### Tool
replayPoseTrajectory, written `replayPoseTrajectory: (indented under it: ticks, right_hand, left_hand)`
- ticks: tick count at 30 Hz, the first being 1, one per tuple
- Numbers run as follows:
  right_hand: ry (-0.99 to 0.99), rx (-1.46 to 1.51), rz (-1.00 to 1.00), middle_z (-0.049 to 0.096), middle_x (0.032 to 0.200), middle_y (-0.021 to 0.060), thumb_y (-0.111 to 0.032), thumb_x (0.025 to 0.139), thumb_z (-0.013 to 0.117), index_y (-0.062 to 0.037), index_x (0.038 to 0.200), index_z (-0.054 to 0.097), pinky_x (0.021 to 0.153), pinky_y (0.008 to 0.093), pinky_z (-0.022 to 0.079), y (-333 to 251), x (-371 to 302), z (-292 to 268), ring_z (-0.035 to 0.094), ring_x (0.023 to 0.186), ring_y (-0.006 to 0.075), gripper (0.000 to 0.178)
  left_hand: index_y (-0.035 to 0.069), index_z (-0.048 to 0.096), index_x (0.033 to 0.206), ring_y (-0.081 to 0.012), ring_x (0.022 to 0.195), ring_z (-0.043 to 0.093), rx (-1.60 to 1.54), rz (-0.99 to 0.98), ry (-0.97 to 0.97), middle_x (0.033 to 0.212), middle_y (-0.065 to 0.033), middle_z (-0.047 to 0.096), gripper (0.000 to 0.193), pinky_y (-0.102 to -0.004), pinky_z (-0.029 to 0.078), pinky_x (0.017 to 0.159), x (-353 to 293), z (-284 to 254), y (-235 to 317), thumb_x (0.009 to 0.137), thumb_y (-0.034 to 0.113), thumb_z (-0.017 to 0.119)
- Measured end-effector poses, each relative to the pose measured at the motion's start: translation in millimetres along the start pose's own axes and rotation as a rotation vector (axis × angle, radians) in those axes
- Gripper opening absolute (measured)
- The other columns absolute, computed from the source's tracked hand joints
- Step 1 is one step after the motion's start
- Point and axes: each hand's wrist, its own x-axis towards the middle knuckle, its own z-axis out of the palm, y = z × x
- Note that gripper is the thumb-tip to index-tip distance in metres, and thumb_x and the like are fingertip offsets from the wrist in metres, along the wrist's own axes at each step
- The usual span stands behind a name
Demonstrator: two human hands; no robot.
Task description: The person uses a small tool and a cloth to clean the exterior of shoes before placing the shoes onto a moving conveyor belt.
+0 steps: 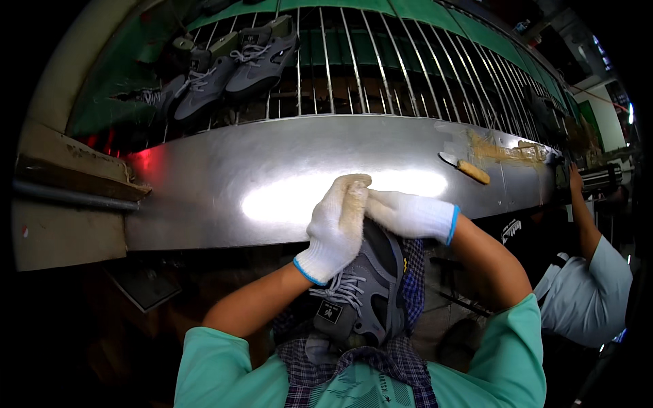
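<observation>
A grey sneaker (371,279) with light grey laces is held against my front, sole side toward the right and toe pointing away from me. My left hand (340,221), in a white knit glove with a blue cuff, is closed at the toe, its fingers pressed together and upward. My right hand (413,215), gloved alike, reaches across the toe from the right. Its fingertips meet the left hand and are partly hidden behind it. Both hands are at the near edge of the metal table (197,197). The toe tip is covered by the gloves.
A knife (469,170) with a yellowish handle lies on the table, right of my hands, near patches of brown tape (510,148). Beyond is a rack of metal rollers (354,61) with several grey sneakers (262,61) at its left. A co-worker (585,285) stands at the right.
</observation>
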Motion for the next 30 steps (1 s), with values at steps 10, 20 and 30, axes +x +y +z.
replayPoseTrajectory:
  ticks: [10, 20, 30]
  right_hand:
    - [0.449, -0.033, 0.033, 0.063, 0.146, 0.0314, -0.064, 0.099, 0.068, -0.0068, 0.164, 0.043, 0.112, 0.0467, 0.054, -37.0, -71.3, 33.8, 0.062, 0.139, 0.0435, 0.09]
    - [0.698, 0.437, -0.296, 0.069, 0.116, 0.0086, -0.032, 0.093, 0.082, 0.0009, 0.131, 0.067, 0.1, 0.0345, 0.053, 6.4, -212.7, 36.6, 0.066, 0.111, 0.0194, 0.053]
    - [1.116, 0.753, -0.575, 0.069, 0.096, 0.016, -0.04, 0.102, 0.074, 0.0036, 0.102, 0.067, 0.085, 0.0445, 0.062, 74.9, -145.1, 104.5, 0.073, 0.087, 0.0306, 0.044]
  left_hand:
    - [-0.001, 0.062, 0.136, -0.0203, 0.108, 0.062, -0.671, -0.411, 0.072, 0.117, -0.0107, 0.065, 0.05, -0.0399, 0.053, 0.101, -5.4, 5.2, 25.9, 0.114, 0.043, 0.052]
    - [-0.007, 0.055, 0.15, -0.0286, 0.135, 0.062, -0.525, -0.451, -0.842, 0.147, -0.0203, 0.063, 0.069, -0.0426, 0.047, 0.119, -64.5, 21.3, 11.6, 0.121, 0.048, 0.027]
    - [-0.014, 0.055, 0.142, -0.0433, 0.106, 0.077, 0.195, 0.717, -0.515, 0.12, -0.0323, 0.073, 0.088, -0.0484, 0.065, 0.091, -108.6, 17.4, -66.9, 0.099, 0.061, 0.07]
